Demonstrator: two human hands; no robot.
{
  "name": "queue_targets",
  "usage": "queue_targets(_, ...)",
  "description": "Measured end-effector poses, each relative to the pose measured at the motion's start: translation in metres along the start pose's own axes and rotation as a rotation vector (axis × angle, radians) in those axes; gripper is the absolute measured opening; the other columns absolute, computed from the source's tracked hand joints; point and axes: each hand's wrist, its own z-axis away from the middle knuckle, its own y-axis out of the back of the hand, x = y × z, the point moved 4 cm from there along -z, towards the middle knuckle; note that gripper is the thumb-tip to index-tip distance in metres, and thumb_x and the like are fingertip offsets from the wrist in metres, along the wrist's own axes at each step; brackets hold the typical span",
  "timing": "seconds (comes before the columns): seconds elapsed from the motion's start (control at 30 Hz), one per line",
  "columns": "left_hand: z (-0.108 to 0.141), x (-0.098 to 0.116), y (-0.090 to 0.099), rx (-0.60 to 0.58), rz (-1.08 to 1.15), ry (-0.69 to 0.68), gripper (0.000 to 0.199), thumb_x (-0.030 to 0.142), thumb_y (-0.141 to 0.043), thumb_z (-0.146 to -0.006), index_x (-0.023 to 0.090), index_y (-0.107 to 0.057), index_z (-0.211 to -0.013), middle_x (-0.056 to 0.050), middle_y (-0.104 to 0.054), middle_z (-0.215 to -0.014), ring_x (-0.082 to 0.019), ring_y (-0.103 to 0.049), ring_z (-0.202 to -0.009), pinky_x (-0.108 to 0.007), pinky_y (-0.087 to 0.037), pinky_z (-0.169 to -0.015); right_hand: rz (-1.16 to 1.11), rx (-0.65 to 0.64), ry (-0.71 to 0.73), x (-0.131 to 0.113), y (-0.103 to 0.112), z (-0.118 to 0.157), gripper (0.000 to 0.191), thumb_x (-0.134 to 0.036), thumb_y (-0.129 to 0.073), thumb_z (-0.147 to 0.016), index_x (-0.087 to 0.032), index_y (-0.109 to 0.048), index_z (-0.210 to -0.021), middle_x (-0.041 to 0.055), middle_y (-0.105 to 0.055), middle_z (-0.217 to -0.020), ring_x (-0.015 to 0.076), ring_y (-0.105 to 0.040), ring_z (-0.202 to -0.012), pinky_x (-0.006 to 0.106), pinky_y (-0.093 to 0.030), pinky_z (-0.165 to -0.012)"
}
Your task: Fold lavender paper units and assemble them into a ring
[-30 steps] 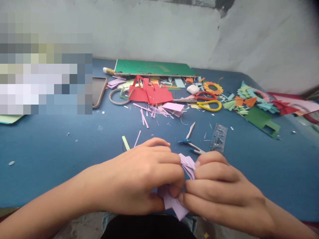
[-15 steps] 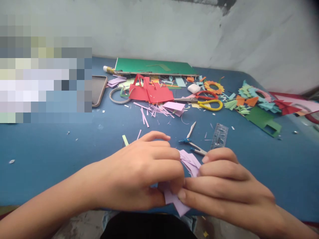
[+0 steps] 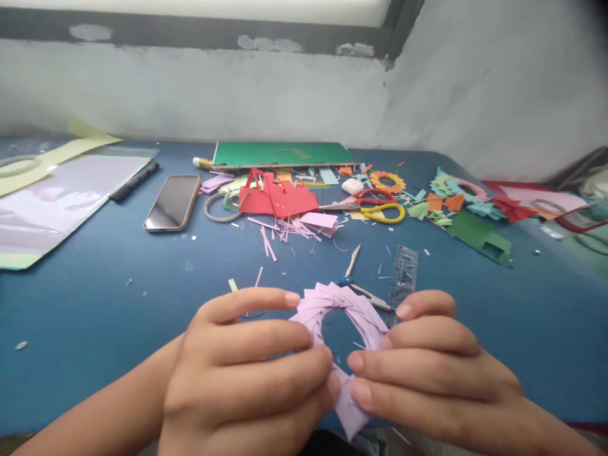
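Observation:
Between my hands is a purple folded-paper ring [image 3: 332,297], made of overlapping pointed pieces around an open middle. My left hand [image 3: 251,373] pinches its left and lower-left side, the index finger stretched along the top left edge. My right hand [image 3: 441,361] grips the right and lower-right side with bent fingers. A folded point of the ring hangs down below the fingertips, near the table's front edge. Just beyond the ring lie a drawing compass [image 3: 368,294] and a clear ruler [image 3: 405,272]. Parts of the ring are hidden behind my fingers.
Scissors [image 3: 380,212], red paper [image 3: 280,199], purple scraps and a white eraser-like piece [image 3: 352,186] lie beyond. A green board [image 3: 285,154] rests by the wall. A phone [image 3: 173,202], marker [image 3: 134,182] and paper packet [image 3: 61,196] lie left; folded-paper pieces [image 3: 475,193] lie right.
The ring has been turned up and spread into fuller view. My left hand has shifted down around its left side. The camera view has tilted up, showing more wall.

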Motion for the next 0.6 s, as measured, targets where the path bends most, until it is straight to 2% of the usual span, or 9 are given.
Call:
queue_targets(0.07,0.004,0.001,-0.002,0.002,-0.003,0.064,0.033,0.013,-0.036,-0.089,0.026,-0.064,-0.076,0.007,-0.069,-0.066,-0.012,-0.065,-0.069,-0.037,-0.049,-0.093,-0.053,0.114,0.041,-0.001,0.006,-0.004,0.024,-0.018,-0.047,-0.091,-0.030,-0.066,-0.082,-0.0104,-0.070,-0.067,0.0066,-0.057,-0.061,0.023,-0.043,-0.082)
queue_targets(0.1,0.006,0.000,-0.003,-0.006,-0.001,0.109,0.032,0.012,-0.036,-0.089,0.026,-0.063,-0.079,0.006,-0.069,-0.066,-0.013,-0.065,-0.070,-0.037,-0.049,-0.093,-0.065,0.128,0.039,-0.001,0.008,-0.005,0.023,-0.017,-0.049,-0.090,-0.029,-0.066,-0.082,-0.0096,-0.070,-0.068,0.0068,-0.058,-0.062,0.024,-0.043,-0.082)
queue_targets(0.17,0.007,0.001,-0.003,-0.026,-0.001,0.134,0.031,0.011,-0.036,-0.088,0.025,-0.063,-0.083,0.005,-0.070,-0.067,-0.013,-0.065,-0.071,-0.036,-0.049,-0.093,-0.057,0.065,-0.006,0.001,0.007,-0.008,0.021,-0.017,-0.049,-0.091,-0.028,-0.066,-0.085,-0.0087,-0.071,-0.073,0.0077,-0.059,-0.066,0.026,-0.042,-0.082)
queue_targets(0.3,-0.002,-0.005,0.000,-0.031,0.001,0.057,0.033,0.013,-0.032,-0.093,0.023,-0.062,-0.087,0.004,-0.072,-0.078,-0.012,-0.065,-0.073,-0.032,-0.049,-0.091,-0.081,0.005,-0.050,0.008,0.000,-0.012,0.013,-0.021,-0.052,-0.089,-0.024,-0.065,-0.089,-0.0061,-0.072,-0.079,0.0096,-0.060,-0.070,0.031,-0.038,-0.080)
queue_targets(0.33,-0.006,-0.010,-0.001,-0.047,0.042,0.091,0.028,0.016,-0.034,-0.094,0.022,-0.061,-0.090,0.003,-0.072,-0.080,-0.012,-0.065,-0.074,-0.031,-0.049,-0.089,-0.103,0.023,-0.065,0.010,-0.002,-0.013,0.013,-0.024,-0.052,-0.089,-0.022,-0.065,-0.088,-0.0049,-0.071,-0.077,0.0101,-0.059,-0.069,0.031,-0.038,-0.079)
queue_targets(0.4,-0.011,-0.019,-0.007,-0.074,0.135,0.143,0.011,0.019,-0.052,-0.088,0.021,-0.060,-0.095,0.003,-0.070,-0.077,-0.010,-0.063,-0.069,-0.026,-0.051,-0.081,-0.187,0.071,-0.134,0.016,-0.008,-0.015,0.017,-0.030,-0.052,-0.089,-0.018,-0.064,-0.087,-0.0022,-0.069,-0.073,0.0108,-0.059,-0.068,0.031,-0.039,-0.076)
queue_targets(0.47,-0.014,-0.029,-0.009,0.052,0.214,0.264,0.016,0.018,-0.058,-0.084,0.021,-0.060,-0.099,0.001,-0.067,-0.079,-0.009,-0.060,-0.066,-0.021,-0.051,-0.068,-0.300,0.086,-0.237,0.023,-0.016,-0.015,0.025,-0.034,-0.046,-0.092,-0.015,-0.062,-0.089,0.0008,-0.068,-0.076,0.0117,-0.059,-0.071,0.030,-0.040,-0.074)
queue_targets(0.6,-0.010,-0.037,-0.020,0.059,0.354,0.381,0.035,0.006,-0.059,-0.081,0.023,-0.058,-0.112,0.000,-0.061,-0.082,-0.007,-0.057,-0.067,-0.016,-0.050,-0.061,-0.397,0.023,-0.351,0.028,-0.025,-0.013,0.026,-0.021,-0.036,-0.093,-0.013,-0.060,-0.088,0.0029,-0.065,-0.078,0.0124,-0.057,-0.073,0.028,-0.041,-0.071)
